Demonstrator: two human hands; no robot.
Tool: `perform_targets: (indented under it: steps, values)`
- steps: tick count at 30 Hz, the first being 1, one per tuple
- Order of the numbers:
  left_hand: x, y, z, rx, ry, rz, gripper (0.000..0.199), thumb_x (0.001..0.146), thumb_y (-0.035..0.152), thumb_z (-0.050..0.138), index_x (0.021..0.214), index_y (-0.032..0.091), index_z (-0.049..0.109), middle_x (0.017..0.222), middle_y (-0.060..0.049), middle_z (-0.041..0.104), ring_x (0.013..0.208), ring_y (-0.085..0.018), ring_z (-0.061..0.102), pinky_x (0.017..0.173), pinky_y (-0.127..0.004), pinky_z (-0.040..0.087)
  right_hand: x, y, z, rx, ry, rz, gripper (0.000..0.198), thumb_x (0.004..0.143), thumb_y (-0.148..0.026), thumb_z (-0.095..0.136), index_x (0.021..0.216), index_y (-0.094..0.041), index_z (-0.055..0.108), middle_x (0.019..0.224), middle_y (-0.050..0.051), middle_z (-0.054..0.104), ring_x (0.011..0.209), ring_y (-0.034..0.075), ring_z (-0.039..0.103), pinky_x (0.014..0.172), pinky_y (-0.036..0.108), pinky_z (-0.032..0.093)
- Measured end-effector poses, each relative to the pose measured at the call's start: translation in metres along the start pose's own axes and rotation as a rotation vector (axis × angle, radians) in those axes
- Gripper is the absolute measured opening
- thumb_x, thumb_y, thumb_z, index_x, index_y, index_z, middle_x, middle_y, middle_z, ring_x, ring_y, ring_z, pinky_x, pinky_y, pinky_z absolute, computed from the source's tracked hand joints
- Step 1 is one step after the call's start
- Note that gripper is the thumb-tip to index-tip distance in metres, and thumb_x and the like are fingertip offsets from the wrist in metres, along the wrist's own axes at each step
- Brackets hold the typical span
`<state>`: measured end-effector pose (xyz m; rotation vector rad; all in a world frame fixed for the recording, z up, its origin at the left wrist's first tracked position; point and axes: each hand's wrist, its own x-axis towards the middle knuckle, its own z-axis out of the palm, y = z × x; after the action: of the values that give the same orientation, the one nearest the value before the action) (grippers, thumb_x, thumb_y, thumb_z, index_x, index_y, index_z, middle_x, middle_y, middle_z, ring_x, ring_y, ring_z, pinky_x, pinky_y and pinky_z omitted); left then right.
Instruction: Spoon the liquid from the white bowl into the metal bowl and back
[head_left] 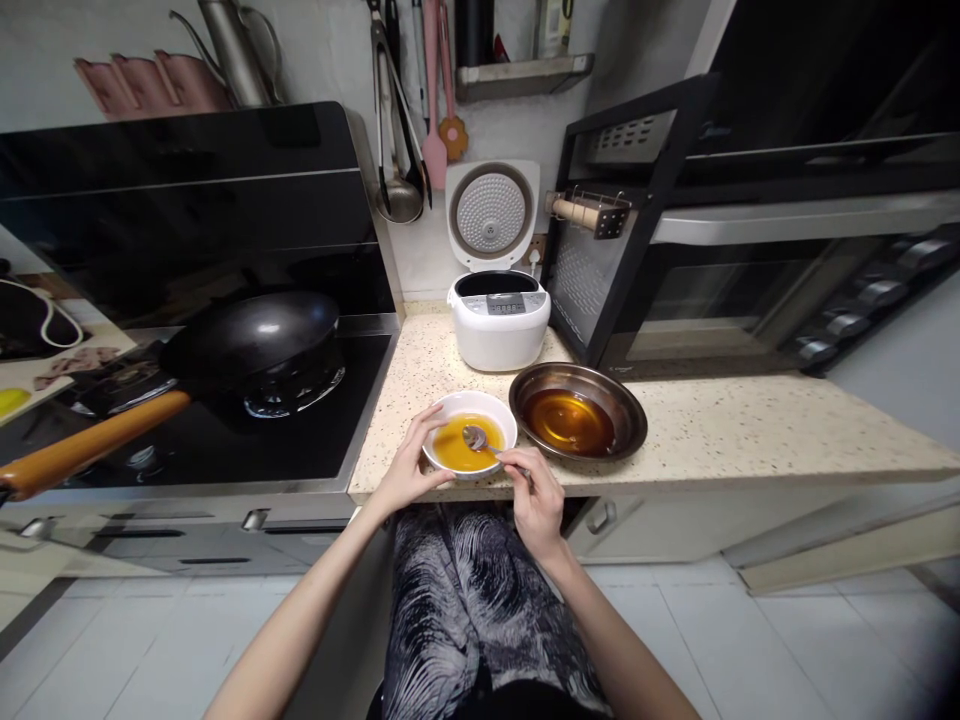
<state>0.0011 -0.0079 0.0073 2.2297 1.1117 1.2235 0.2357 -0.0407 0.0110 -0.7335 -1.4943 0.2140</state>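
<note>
A white bowl (507, 408) with yellow-orange liquid stands near the front edge of the counter. My left hand (407, 470) grips its left side, fingers along the outer rim and thumb at the front. In my right hand (538, 500) is a metal spoon (475, 437), pinched by its handle from the right. The spoon's head lies in the liquid, near the middle of the bowl. Close on the right of the bowl sits a wide metal basin (634, 425) holding amber-brown liquid.
Behind the bowl stands a white rice cooker (501, 335), lid raised. A black wok (251, 335) rests on the stove at left, its wooden handle (97, 440) pointing toward me. An oven (735, 300) occupies the right. Utensils, including a pink spatula (433, 150), hang on the wall.
</note>
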Motion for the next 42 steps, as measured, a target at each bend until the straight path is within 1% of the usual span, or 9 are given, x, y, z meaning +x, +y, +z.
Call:
perform_targets:
  steps: [6,10,13,15,20,24,29,36,42]
  values:
    - [0.000,-0.001,0.000,-0.005,-0.006,-0.012,0.076,0.085,0.072,0.071,0.141,0.025,0.053,0.161,-0.021,0.040,0.153,-0.042,0.038,0.124,-0.066,0.032,-0.005,0.004,0.005,0.053,0.022,0.064,0.015,0.101,-0.016,0.058,0.098,-0.024,0.071,0.089,0.003,0.076,0.085,0.017,0.073,0.079,0.030,0.059]
    - [-0.001,-0.002,0.000,0.005,-0.005,-0.006,0.074,0.085,0.069,0.073,0.141,0.025,0.053,0.161,-0.020,0.040,0.153,-0.041,0.038,0.123,-0.065,0.034,-0.013,0.009,0.008,0.100,0.076,0.172,0.014,0.102,-0.019,0.058,0.097,-0.024,0.071,0.091,0.002,0.076,0.088,0.015,0.072,0.081,0.028,0.058]
    - [-0.001,-0.002,0.001,0.010,0.003,-0.007,0.074,0.085,0.069,0.073,0.141,0.025,0.054,0.161,-0.020,0.041,0.153,-0.041,0.039,0.123,-0.064,0.035,-0.017,0.010,0.010,0.148,0.127,0.264,0.015,0.103,-0.024,0.058,0.096,-0.023,0.071,0.091,0.003,0.075,0.085,0.016,0.072,0.079,0.028,0.059]
    - [-0.001,-0.001,0.000,0.013,0.007,-0.006,0.074,0.085,0.069,0.073,0.141,0.024,0.054,0.160,-0.020,0.042,0.152,-0.041,0.040,0.123,-0.064,0.035,-0.017,0.010,0.011,0.177,0.160,0.294,0.015,0.103,-0.026,0.058,0.095,-0.022,0.070,0.091,0.003,0.075,0.083,0.016,0.071,0.077,0.028,0.059]
    - [0.000,0.000,0.000,0.013,-0.003,0.006,0.073,0.086,0.071,0.070,0.140,0.024,0.054,0.161,-0.020,0.041,0.153,-0.041,0.039,0.123,-0.064,0.035,-0.011,0.007,0.007,0.197,0.209,0.269,0.014,0.102,-0.026,0.058,0.094,-0.022,0.070,0.089,0.003,0.075,0.081,0.016,0.071,0.076,0.029,0.059]
    - [-0.001,-0.001,0.000,0.010,0.003,0.009,0.071,0.087,0.068,0.072,0.140,0.024,0.053,0.161,-0.020,0.041,0.152,-0.041,0.040,0.123,-0.065,0.035,-0.002,0.003,0.000,0.195,0.238,0.225,0.013,0.102,-0.023,0.058,0.094,-0.022,0.069,0.088,0.003,0.074,0.081,0.016,0.070,0.075,0.029,0.058]
    - [-0.001,-0.002,0.001,-0.009,0.009,-0.003,0.073,0.086,0.070,0.071,0.141,0.025,0.053,0.160,-0.020,0.041,0.153,-0.041,0.039,0.123,-0.065,0.034,0.009,0.001,-0.012,0.175,0.305,0.184,0.012,0.102,-0.021,0.059,0.095,-0.022,0.068,0.089,0.003,0.072,0.080,0.015,0.069,0.075,0.029,0.058]
    - [-0.001,-0.003,0.001,0.004,0.003,0.003,0.072,0.086,0.069,0.072,0.141,0.025,0.054,0.161,-0.020,0.041,0.153,-0.041,0.038,0.123,-0.066,0.034,0.018,0.011,-0.029,0.100,0.359,0.190,0.013,0.102,-0.027,0.060,0.095,-0.021,0.068,0.092,0.005,0.072,0.085,0.018,0.070,0.077,0.033,0.059]
    - [-0.001,-0.003,0.001,-0.003,0.010,0.000,0.072,0.086,0.069,0.072,0.141,0.027,0.053,0.162,-0.019,0.041,0.153,-0.040,0.038,0.123,-0.064,0.034,0.016,0.025,-0.040,-0.007,0.369,0.174,0.014,0.102,-0.029,0.059,0.097,-0.020,0.068,0.093,0.007,0.072,0.088,0.019,0.071,0.078,0.034,0.060]
